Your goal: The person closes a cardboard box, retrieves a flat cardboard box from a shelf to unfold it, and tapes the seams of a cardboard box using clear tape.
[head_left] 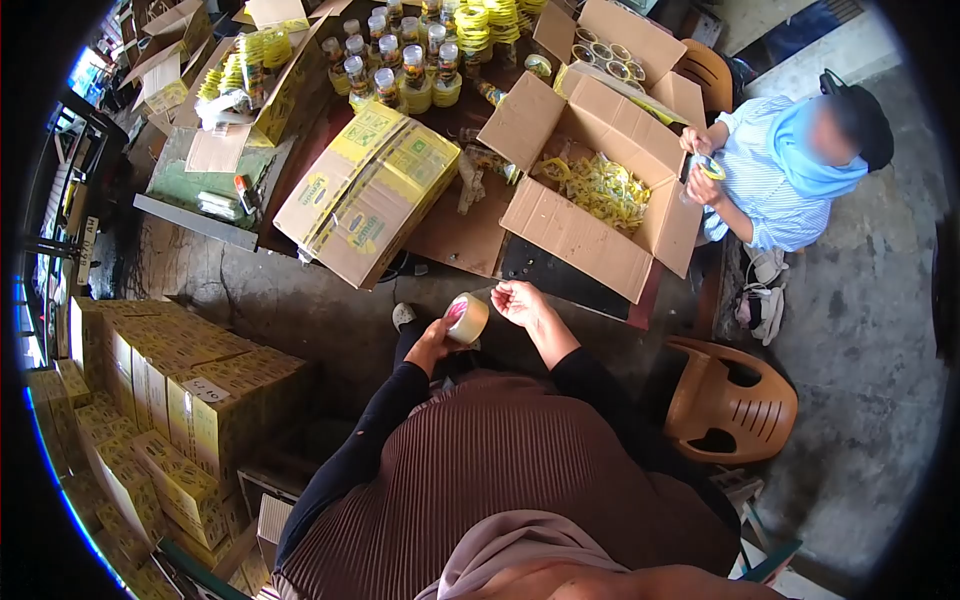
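My left hand [430,346] is wrapped round a wide roll of clear tape [468,318], held just past the table's near edge. To its right, my right hand [519,303] is raised with the fingertips pinched together; whatever may be between them is too small to make out. Beyond my left hand lies a closed yellow and brown carton [366,190], with tape along its top seam. An open carton [575,222] beyond my right hand holds many small yellow packets [608,192].
A co-worker in a striped shirt [745,135] handles a small yellow-rimmed item at the right. Several capped jars [413,65] stand at the table's back. Stacked cartons [205,390] fill the left floor. An orange plastic chair [732,400] stands at the right.
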Demonstrator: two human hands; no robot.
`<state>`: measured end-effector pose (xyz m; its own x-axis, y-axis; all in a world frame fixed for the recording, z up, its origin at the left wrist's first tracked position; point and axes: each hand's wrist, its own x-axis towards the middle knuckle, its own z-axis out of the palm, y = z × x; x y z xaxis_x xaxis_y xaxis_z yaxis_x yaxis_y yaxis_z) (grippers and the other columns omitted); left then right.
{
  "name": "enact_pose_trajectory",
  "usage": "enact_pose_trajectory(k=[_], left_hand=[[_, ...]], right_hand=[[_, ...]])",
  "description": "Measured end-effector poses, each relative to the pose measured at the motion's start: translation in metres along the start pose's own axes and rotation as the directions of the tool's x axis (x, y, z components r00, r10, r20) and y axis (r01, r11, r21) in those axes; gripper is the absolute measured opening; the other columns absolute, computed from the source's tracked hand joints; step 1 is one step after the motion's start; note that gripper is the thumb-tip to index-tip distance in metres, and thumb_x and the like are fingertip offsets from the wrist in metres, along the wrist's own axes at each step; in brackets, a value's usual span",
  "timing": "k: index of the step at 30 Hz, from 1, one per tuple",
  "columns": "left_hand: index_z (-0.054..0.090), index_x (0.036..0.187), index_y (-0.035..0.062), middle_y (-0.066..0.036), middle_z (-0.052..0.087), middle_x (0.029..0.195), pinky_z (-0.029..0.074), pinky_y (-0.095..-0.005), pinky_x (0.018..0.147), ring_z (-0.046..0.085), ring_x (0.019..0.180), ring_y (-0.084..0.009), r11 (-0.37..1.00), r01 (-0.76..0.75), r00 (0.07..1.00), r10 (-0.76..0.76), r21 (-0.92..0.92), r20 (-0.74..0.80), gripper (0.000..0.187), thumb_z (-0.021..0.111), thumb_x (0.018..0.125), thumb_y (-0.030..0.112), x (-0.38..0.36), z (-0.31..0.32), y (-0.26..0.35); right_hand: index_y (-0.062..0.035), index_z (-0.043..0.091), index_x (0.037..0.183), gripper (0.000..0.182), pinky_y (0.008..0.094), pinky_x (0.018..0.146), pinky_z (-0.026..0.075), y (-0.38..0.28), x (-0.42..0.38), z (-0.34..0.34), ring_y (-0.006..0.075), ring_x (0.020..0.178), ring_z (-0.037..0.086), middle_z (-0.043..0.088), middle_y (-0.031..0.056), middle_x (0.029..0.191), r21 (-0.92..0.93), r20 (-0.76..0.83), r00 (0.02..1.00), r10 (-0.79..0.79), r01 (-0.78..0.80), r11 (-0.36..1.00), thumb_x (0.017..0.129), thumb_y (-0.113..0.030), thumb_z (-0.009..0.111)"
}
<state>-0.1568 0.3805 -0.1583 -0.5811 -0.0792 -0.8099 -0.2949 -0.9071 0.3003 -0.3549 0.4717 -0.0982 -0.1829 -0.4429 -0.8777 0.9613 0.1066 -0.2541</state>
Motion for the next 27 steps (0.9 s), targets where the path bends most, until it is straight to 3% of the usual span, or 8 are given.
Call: enact_pose_trajectory(k=[4,6,11,17,19,23,25,27], left_hand=[[0.055,0.115,0.0028,-0.013,0.062,0.104,0.055,-0.0476,0.075,0.063,0.091,-0.0275,0.997,0.014,0.999,-0.018,-0.081,-0.041,0.034,0.049,0.092,0.027,0.012,-0.022,-0.011],[0.055,0.112,0.0023,-0.015,0.062,0.101,0.058,-0.0442,0.069,0.065,0.085,-0.0288,0.988,0.113,0.988,-0.123,-0.104,-0.090,0.032,0.047,0.092,0.026,0.020,-0.030,-0.014],[0.052,0.118,0.0033,-0.017,0.061,0.108,0.058,-0.0484,0.069,0.064,0.088,-0.0339,0.961,0.184,0.978,-0.200,-0.207,-0.061,0.035,0.039,0.091,0.022,0.046,-0.050,-0.028],[0.051,0.118,0.0012,-0.019,0.060,0.106,0.057,-0.0504,0.070,0.064,0.087,-0.0363,0.932,0.236,0.966,-0.254,-0.274,-0.035,0.037,0.038,0.090,0.022,0.057,-0.053,-0.042],[0.051,0.117,0.0006,-0.019,0.060,0.105,0.057,-0.0505,0.070,0.064,0.086,-0.0364,0.941,0.223,0.968,-0.245,-0.254,-0.055,0.037,0.038,0.090,0.022,0.059,-0.053,-0.046],[0.052,0.115,0.0002,-0.019,0.060,0.102,0.058,-0.0492,0.069,0.064,0.083,-0.0365,0.918,0.246,0.965,-0.263,-0.312,-0.014,0.036,0.040,0.090,0.023,0.057,-0.051,-0.046],[0.052,0.114,0.0000,-0.020,0.061,0.100,0.058,-0.0486,0.068,0.064,0.082,-0.0366,0.918,0.244,0.968,-0.251,-0.312,0.017,0.036,0.040,0.090,0.024,0.057,-0.053,-0.047],[0.053,0.112,-0.0001,-0.019,0.061,0.097,0.059,-0.0471,0.066,0.064,0.080,-0.0362,0.926,0.210,0.973,-0.231,-0.314,-0.028,0.035,0.041,0.091,0.025,0.060,-0.053,-0.049]], right_hand=[[-0.0009,0.057,0.083,0.005,0.0359,0.076,0.054,-0.003,0.027,0.004,0.0224,0.077,0.062,0.060,0.0098,0.082,0.018,-0.070,0.998,0.003,-0.002,1.000,0.084,-0.006,0.059],[-0.0010,0.057,0.083,0.006,0.0365,0.076,0.054,0.001,0.042,0.007,0.0225,0.077,0.062,0.060,0.0095,0.081,0.045,-0.105,0.994,-0.002,0.007,0.999,0.084,-0.006,0.060],[-0.0030,0.057,0.084,0.005,0.0403,0.078,0.054,0.010,0.060,0.011,0.0229,0.075,0.061,0.060,0.0091,0.081,0.050,-0.202,0.978,-0.057,0.068,0.996,0.085,-0.007,0.061],[-0.0017,0.058,0.092,0.009,0.0422,0.087,0.050,0.019,0.069,0.013,0.0246,0.089,0.059,0.060,0.0104,0.092,0.041,-0.273,0.957,-0.103,0.118,0.992,0.088,-0.010,0.061],[-0.0002,0.058,0.100,0.020,0.0428,0.088,0.049,0.021,0.070,0.015,0.0259,0.094,0.059,0.061,0.0125,0.101,0.031,-0.314,0.940,-0.137,0.154,0.988,0.091,-0.018,0.057],[-0.0002,0.056,0.112,0.035,0.0426,0.093,0.046,0.021,0.068,0.008,0.0261,0.100,0.057,0.059,0.0136,0.112,0.056,-0.258,0.959,-0.113,0.132,0.990,0.094,-0.030,0.050],[-0.0024,0.053,0.121,0.044,0.0411,0.096,0.043,0.020,0.056,0.013,0.0252,0.106,0.055,0.057,0.0137,0.118,-0.125,-0.168,0.968,-0.184,0.165,0.978,0.096,-0.037,0.044],[-0.0048,0.055,0.120,0.040,0.0411,0.095,0.043,0.020,0.040,0.021,0.0243,0.106,0.055,0.057,0.0126,0.116,-0.203,-0.162,0.957,-0.241,0.207,0.957,0.096,-0.034,0.041]])
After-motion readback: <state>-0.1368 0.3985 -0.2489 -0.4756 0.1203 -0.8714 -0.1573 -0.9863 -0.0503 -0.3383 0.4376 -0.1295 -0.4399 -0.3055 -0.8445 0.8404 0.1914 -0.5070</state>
